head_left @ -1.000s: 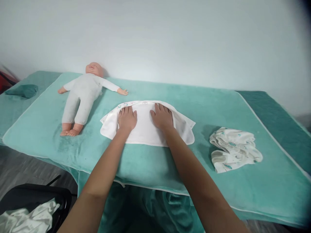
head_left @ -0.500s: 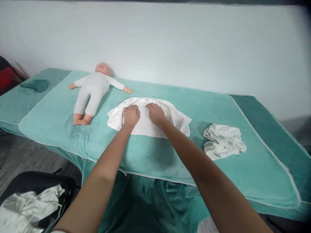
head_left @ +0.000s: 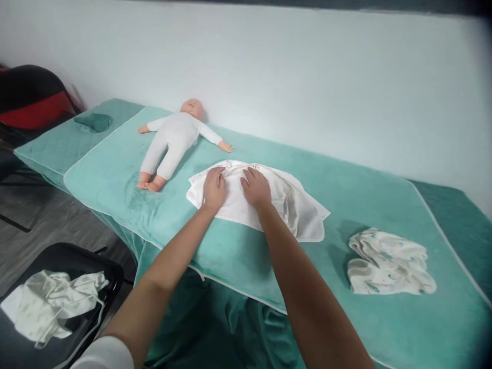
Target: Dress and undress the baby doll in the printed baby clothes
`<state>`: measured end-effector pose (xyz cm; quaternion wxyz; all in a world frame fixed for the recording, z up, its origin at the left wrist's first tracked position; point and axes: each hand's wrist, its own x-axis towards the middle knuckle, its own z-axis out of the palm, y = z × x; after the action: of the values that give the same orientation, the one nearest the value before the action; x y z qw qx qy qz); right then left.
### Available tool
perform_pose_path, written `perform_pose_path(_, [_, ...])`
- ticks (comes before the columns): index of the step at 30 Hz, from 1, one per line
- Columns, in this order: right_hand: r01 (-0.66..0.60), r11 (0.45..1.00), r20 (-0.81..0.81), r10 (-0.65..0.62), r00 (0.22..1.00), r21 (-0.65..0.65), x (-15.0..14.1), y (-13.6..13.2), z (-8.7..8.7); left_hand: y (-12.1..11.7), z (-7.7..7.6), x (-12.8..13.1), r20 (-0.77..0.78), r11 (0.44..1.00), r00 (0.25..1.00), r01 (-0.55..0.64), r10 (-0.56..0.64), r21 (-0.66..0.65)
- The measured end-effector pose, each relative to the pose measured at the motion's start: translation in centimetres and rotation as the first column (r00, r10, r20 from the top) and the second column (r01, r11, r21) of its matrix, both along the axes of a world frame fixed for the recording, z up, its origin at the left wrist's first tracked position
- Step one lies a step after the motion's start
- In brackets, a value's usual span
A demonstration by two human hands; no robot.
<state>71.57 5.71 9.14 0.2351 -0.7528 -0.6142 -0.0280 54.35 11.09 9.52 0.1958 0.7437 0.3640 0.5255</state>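
White cloth (head_left: 235,205) runs left-to-right — patterned edge (head_left: 235,163) toward wall (head_left: 307,77).

On bed (head_left: 326,179), doll (head_left: 177,134) upper L, garment (head_left: 234,206) ctr, cloth bundle (head_left: 392,266) lower R, clothes (head_left: 54,302) on chair (head_left: 65,253) lower L

Both arms reach forward, bare along the forearms, converging from the lower corners of the view. Left hand (head_left: 214,189) back up, wrist near straight, fingers bent and angled inward, thumb close beside them; whether it grips, unclear. Right hand (head_left: 257,187) palm down, fingers slightly spread, pointing ahead and a little inward, thumb toward the left. Hands near each other, roughly level, not touching. Palms hidden.
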Motion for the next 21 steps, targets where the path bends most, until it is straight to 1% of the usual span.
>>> perform_pose_path(2, [0.008,1.000,-0.001,-0.008,1.000,-0.027,-0.2,0.0,0.1,0.3,0.4,-2.7,0.028,0.997,0.998,-0.058,0.059,-0.042])
perform_pose_path(4, [0.011,0.999,0.014,-0.010,1.000,-0.036,-0.4,0.0,0.2,1.2,0.8,-5.8,-0.025,0.985,0.989,-0.145,0.143,-0.090])
perform_pose_path(6, [0.004,0.999,0.043,-0.002,0.999,-0.038,-0.6,0.1,0.2,2.5,1.1,-8.7,-0.141,0.957,0.966,-0.238,0.216,-0.165])
perform_pose_path(8, [-0.023,0.999,0.075,0.026,0.997,-0.039,-0.8,0.1,0.5,3.7,1.2,-10.5,-0.278,0.939,0.939,-0.267,0.203,-0.217])
perform_pose_path(9, [-0.057,0.997,0.092,0.061,0.994,-0.047,-1.0,0.1,0.6,4.0,1.2,-11.0,-0.334,0.937,0.925,-0.267,0.183,-0.226])
perform_pose_path(12, [-0.183,0.978,0.126,0.195,0.973,-0.102,-1.4,0.1,1.3,4.3,1.3,-10.8,-0.416,0.936,0.894,-0.277,0.168,-0.216])
perform_pose_path(14, [-0.229,0.964,0.132,0.247,0.960,-0.139,-1.4,0.1,1.8,4.3,1.3,-10.2,-0.387,0.928,0.902,-0.294,0.191,-0.229])
perform_pose_path(17, [-0.251,0.956,0.143,0.272,0.952,-0.151,-1.2,0.6,2.3,5.0,1.5,-9.5,-0.210,0.929,0.952,-0.273,0.224,-0.250])
perform_pose_path(19, [-0.242,0.957,0.154,0.267,0.951,-0.159,-1.2,1.2,2.6,5.8,1.6,-9.3,-0.087,0.937,0.961,-0.276,0.263,-0.212])
perform_pose_path(21, [-0.183,0.969,0.157,0.209,0.965,-0.164,-1.6,2.0,2.9,6.6,1.6,-9.1,-0.029,0.945,0.957,-0.290,0.289,-0.149])
